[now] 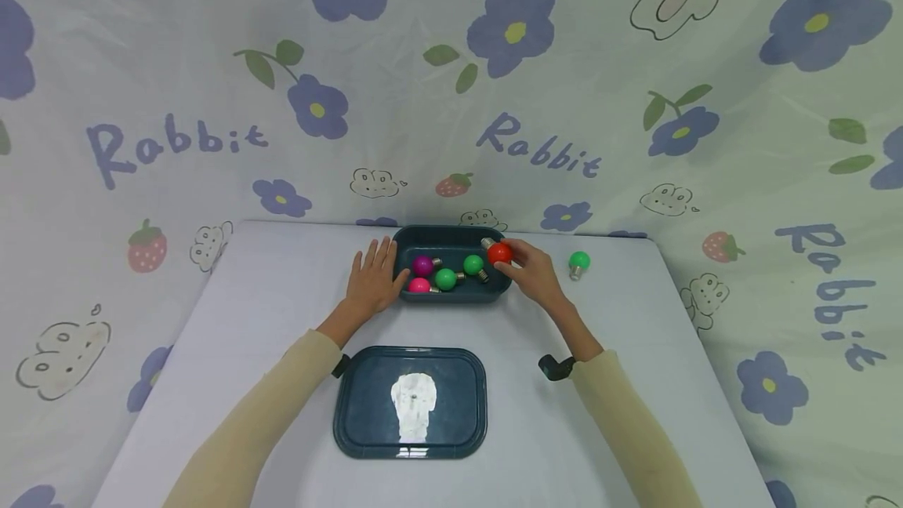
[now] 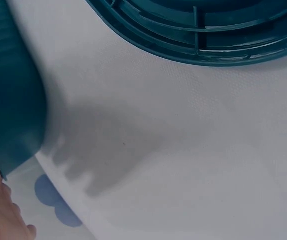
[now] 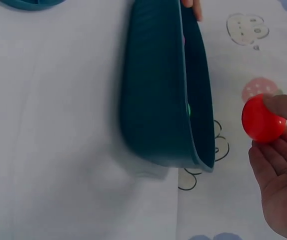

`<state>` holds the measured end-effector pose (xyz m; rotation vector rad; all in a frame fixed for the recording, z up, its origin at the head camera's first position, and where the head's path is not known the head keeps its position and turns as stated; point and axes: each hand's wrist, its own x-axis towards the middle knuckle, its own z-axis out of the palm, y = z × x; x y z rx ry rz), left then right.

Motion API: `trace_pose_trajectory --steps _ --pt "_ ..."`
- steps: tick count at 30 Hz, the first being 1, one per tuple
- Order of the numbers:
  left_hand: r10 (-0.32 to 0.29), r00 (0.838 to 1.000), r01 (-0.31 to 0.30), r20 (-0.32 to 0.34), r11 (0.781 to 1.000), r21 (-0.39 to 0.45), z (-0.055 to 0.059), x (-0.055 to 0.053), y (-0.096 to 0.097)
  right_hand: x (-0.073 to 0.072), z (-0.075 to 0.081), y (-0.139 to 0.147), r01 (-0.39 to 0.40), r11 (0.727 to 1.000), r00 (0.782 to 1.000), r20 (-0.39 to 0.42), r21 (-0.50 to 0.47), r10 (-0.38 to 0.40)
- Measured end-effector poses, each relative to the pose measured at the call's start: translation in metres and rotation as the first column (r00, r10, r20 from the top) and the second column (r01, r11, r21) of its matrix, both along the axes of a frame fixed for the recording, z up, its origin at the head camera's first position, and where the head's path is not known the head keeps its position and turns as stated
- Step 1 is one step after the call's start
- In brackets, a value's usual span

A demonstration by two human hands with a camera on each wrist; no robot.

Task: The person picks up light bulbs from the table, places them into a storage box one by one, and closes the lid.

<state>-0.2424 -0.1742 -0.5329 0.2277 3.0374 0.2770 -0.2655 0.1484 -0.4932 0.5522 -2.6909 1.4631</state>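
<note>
My right hand (image 1: 534,270) pinches a red light bulb (image 1: 500,254) over the right end of a dark teal bin (image 1: 451,297); its metal base points up and to the left. In the right wrist view the red bulb (image 3: 262,119) sits between thumb and fingers, apart from the bin wall (image 3: 156,90). My left hand (image 1: 371,277) rests against the bin's left end with its fingers straight. Inside the bin lie a purple bulb (image 1: 423,265), a pink bulb (image 1: 419,285) and two green bulbs (image 1: 446,279), (image 1: 473,264).
Right of the bin, a green bulb (image 1: 579,261) lies on the white table (image 1: 600,320). A dark teal lid or tray (image 1: 374,414) lies nearer me, below the bin. Behind the table hangs a patterned curtain (image 1: 395,108).
</note>
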Motion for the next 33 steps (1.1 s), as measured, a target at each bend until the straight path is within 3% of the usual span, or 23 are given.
trace_pose_trajectory --steps 6,16,20,26,33 --pt "0.000 1.000 0.000 -0.002 1.000 0.013 -0.001 0.000 0.000 -0.015 -0.004 -0.013 -0.021 0.999 0.999 -0.024 0.048 0.022" --pt "-0.009 1.000 0.010 -0.015 1.000 0.027 -0.002 0.000 -0.002 -0.037 -0.010 -0.029 -0.030 0.994 0.999 0.037 0.101 0.026" --pt "-0.009 1.000 0.009 -0.005 1.000 0.018 -0.003 -0.001 -0.002 -0.045 -0.016 -0.033 -0.017 0.986 0.998 0.060 0.164 0.007" --pt "-0.006 1.000 0.007 -0.009 1.000 0.006 -0.006 -0.002 -0.003 -0.054 -0.020 -0.036 -0.016 0.979 0.997 0.080 0.202 0.000" --pt "-0.001 1.000 0.001 -0.002 1.000 0.014 -0.002 0.001 -0.001 -0.060 -0.022 -0.037 -0.044 0.970 0.996 0.092 0.237 0.023"
